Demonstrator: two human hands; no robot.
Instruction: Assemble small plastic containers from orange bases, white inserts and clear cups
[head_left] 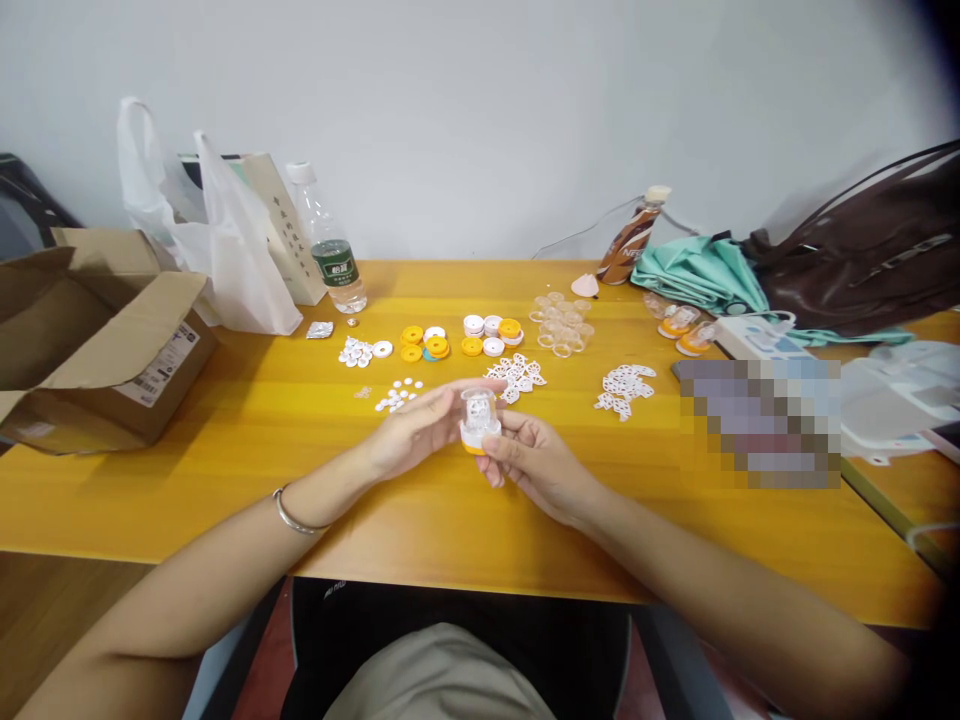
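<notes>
A small toy-like piece (478, 422) with a clear dome, a white ring and an orange base stands upright above the table, in front of me. My right hand (536, 460) grips its lower part, thumb on the white and orange base and fingers curled beneath and behind. From the left, my left hand (416, 432) reaches around the dome with its fingers stretched out behind it; whether they touch it I cannot tell. Just beyond the hands lie white openwork plastic pieces (517, 378) and small white discs (399, 394).
Orange and white round parts (426, 343) and clear domes (562, 325) lie further back. More white pieces (626, 388) and finished-looking domed pieces (696, 338) are at right. A cardboard box (142, 370), water bottle (334, 255), brown-labelled bottle (631, 240) and dark bag (855, 250) stand around.
</notes>
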